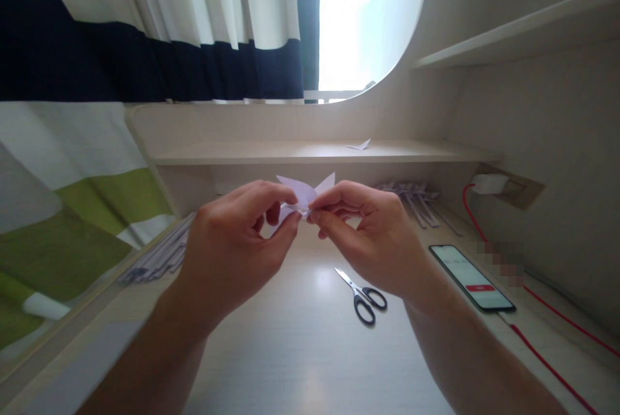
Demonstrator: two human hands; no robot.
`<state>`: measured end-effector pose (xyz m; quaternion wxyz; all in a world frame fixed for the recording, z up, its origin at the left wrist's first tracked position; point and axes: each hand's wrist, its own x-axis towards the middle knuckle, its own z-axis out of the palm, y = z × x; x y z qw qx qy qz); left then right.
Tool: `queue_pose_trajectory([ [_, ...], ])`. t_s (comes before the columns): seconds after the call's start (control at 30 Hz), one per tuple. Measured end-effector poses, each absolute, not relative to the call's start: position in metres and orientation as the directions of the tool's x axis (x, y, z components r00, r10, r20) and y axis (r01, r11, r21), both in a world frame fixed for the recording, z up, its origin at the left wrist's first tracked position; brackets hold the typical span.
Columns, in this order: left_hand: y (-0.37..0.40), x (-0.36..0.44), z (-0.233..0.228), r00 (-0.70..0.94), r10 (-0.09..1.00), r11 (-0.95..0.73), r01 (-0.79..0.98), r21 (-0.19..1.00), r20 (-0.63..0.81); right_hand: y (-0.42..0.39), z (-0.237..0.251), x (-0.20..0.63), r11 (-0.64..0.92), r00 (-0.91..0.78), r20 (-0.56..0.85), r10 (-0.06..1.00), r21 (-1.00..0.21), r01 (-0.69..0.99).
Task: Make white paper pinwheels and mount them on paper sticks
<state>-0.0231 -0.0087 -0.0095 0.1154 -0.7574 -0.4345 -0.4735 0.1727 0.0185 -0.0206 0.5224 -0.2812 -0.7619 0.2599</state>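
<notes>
Between my two hands, raised over the desk, is a piece of folded white paper (pixel 303 192) with pointed tips sticking up. My left hand (pixel 245 224) pinches its left side between thumb and fingers. On the right side, my right hand (pixel 361 221) grips the paper with thumb and forefinger, the other fingers curled beneath. The fingertips of both hands almost meet at the paper's lower middle, so its folds there are hidden. Below the hands, a pair of scissors (pixel 359 295) with black handles lies on the desk (pixel 290 350), blades slightly apart.
Several paper strips (pixel 162 250) lie at the left, with more folded strips (pixel 411 199) under the shelf (pixel 271 151). A small folded paper (pixel 359 145) rests on that shelf. At right, a phone (pixel 472 278) is plugged into a red cable (pixel 552 363). A white sheet (pixel 92 363) sits lower left.
</notes>
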Motion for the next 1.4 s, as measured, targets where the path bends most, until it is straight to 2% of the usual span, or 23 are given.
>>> queue_pose_trajectory([
  [0.37, -0.009, -0.033, -0.003, 0.161, 0.58, -0.482, 0.858, 0.177, 0.798, 0.016, -0.019, 0.176, 0.733, -0.285, 0.678, 0.678, -0.651, 0.196],
  [0.53, -0.008, -0.033, -0.003, 0.15, 0.628, -0.491, 0.838, 0.239, 0.763, 0.015, -0.018, 0.175, 0.749, -0.277, 0.696, 0.663, -0.624, 0.225],
  [0.87, -0.011, -0.028, -0.005, 0.195, 0.64, -0.543, 0.799, 0.258, 0.744, 0.011, -0.019, 0.171, 0.776, -0.248, 0.739, 0.626, -0.56, 0.291],
  [1.17, -0.008, -0.023, -0.007, 0.169, 0.646, -0.585, 0.736, 0.341, 0.744, 0.011, -0.019, 0.17, 0.817, -0.241, 0.796, 0.556, -0.468, 0.338],
  [1.4, -0.008, -0.025, -0.007, 0.171, 0.649, -0.597, 0.719, 0.357, 0.741, 0.011, -0.018, 0.172, 0.806, -0.237, 0.79, 0.566, -0.47, 0.36],
])
